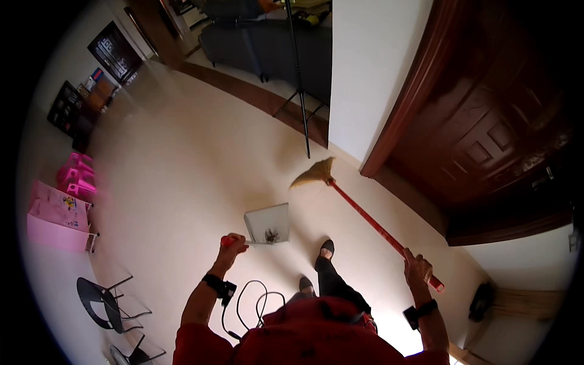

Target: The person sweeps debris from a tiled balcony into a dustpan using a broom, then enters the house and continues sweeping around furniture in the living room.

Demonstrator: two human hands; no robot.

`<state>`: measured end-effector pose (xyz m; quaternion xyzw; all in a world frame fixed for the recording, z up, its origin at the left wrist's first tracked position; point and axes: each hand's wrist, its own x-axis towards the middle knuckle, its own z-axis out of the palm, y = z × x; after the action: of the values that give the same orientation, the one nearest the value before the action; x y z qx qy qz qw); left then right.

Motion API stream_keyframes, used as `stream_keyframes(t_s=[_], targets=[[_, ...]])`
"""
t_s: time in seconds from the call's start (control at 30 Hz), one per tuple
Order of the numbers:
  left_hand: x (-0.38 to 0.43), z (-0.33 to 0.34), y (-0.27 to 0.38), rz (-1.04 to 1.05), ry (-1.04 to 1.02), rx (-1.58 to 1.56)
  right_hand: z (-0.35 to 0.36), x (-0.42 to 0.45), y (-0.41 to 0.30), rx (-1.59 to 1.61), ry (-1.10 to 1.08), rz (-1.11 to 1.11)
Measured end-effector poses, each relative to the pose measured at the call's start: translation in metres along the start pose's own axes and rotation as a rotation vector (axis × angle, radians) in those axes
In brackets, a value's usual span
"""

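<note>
My left hand (235,246) grips the handle of a long-handled dustpan, its red end (225,241) showing beside my fingers. The grey pan (267,221) holds a small dark heap of debris (271,236) near its handle side. Closed around the upper part of a red broom handle (369,220) is my right hand (417,269). The straw broom head (315,174) is at the far end, beyond the pan and apart from it, close to the white wall's corner. Whether the bristles touch the tiles I cannot tell.
A black tripod (301,91) stands ahead, before a dark sofa (269,50). On the right is a brown wooden door (483,132). Pink stools (76,175), a pink desk (59,219) and a black chair (107,303) line the left wall. A black cable (238,296) hangs near my left arm.
</note>
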<state>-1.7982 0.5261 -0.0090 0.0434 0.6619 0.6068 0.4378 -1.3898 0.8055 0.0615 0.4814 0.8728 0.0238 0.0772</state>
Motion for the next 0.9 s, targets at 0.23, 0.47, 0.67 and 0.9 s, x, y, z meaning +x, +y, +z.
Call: stream_keyframes(t_s=[0.23, 0.47, 0.67, 0.9], targets=[[0.019, -0.022, 0.009, -0.044, 0.093, 0.034, 0.011, 0.074, -0.025, -0.23, -0.182, -0.045], [0.057, -0.024, 0.014, -0.092, 0.086, 0.056, 0.017, 0.07, -0.011, -0.223, -0.509, 0.063], [0.077, -0.033, 0.007, -0.123, 0.026, 0.05, -0.018, -0.018, 0.006, -0.247, -0.569, 0.157], [0.093, -0.047, -0.002, -0.155, -0.062, 0.076, -0.062, -0.107, 0.008, -0.252, -0.524, 0.215]])
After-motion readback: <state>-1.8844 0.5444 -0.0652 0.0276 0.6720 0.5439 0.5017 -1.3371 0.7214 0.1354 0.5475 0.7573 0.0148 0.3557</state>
